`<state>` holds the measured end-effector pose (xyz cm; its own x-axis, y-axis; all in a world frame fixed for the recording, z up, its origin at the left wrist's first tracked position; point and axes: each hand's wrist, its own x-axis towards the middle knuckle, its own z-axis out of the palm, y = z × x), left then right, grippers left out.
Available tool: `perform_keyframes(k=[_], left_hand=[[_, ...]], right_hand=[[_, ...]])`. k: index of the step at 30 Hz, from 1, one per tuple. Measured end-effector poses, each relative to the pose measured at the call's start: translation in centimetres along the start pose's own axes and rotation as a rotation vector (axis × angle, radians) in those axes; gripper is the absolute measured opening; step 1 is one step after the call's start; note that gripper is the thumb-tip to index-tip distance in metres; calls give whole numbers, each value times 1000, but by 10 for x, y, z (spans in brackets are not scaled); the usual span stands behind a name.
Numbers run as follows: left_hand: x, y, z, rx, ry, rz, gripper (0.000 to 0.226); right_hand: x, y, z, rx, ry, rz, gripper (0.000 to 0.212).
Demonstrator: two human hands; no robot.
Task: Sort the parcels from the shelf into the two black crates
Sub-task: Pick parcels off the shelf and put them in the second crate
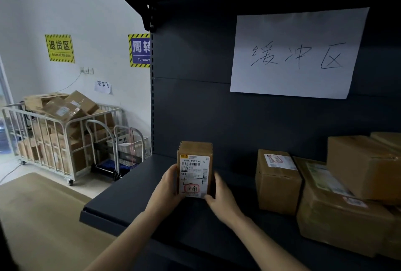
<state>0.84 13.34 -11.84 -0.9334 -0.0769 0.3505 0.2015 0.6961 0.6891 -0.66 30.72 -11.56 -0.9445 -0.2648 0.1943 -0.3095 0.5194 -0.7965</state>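
A small brown parcel (194, 168) stands upright over the dark shelf board (134, 192), its white shipping label with a red stamp facing me. My left hand (168, 186) grips its left side and my right hand (219, 194) grips its right side and lower corner. More cardboard parcels lie on the shelf to the right: a medium box (277, 181), a large flat one (338, 212) and another box (366, 164) stacked on it. No black crate is in view.
A white paper sign (297, 53) hangs on the shelf's back panel. To the left, a metal cage trolley (54, 138) full of cardboard boxes stands by the wall, with folded hand carts (117, 151) beside it. The floor is beige.
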Motion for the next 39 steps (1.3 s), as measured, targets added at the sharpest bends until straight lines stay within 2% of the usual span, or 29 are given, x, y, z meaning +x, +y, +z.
perform_keyframes(k=[3,5,10,12,15,17,19,22,24,26,28,33,39], left_hand=[[1,10,-4,27,86,-13,88],[1,21,-8,37,166,-6,87],[-3,69,-4,76,315,232,70],[-5,92,8,79,317,360,63],[-6,119,34,48,202,454,60],[-2,130,54,-3,112,435,59],[4,137,71,-86,15,333,59],[15,150,92,-239,-143,70,58],[22,160,102,-358,-243,-120,59],[25,169,108,-512,-324,-258,56],[23,176,110,-643,-379,-317,48],[12,168,108,-746,-332,-232,45],[-3,154,92,-759,-124,28,50]], right_hand=[[-3,-3,-12,-49,42,29,76],[-7,-8,-24,-59,79,1,76],[-23,-13,-70,-95,229,-99,68],[-29,-11,-93,-127,308,-123,63],[-36,-3,-126,-319,438,-138,52],[-39,5,-147,-435,489,-104,45],[-40,13,-163,-500,490,-3,41],[-40,23,-177,-636,401,196,36],[-39,26,-180,-684,343,299,40],[-36,24,-179,-708,310,327,46],[-34,22,-175,-715,305,304,47],[-39,15,-164,-601,393,223,37],[-50,3,-140,-232,523,43,54]])
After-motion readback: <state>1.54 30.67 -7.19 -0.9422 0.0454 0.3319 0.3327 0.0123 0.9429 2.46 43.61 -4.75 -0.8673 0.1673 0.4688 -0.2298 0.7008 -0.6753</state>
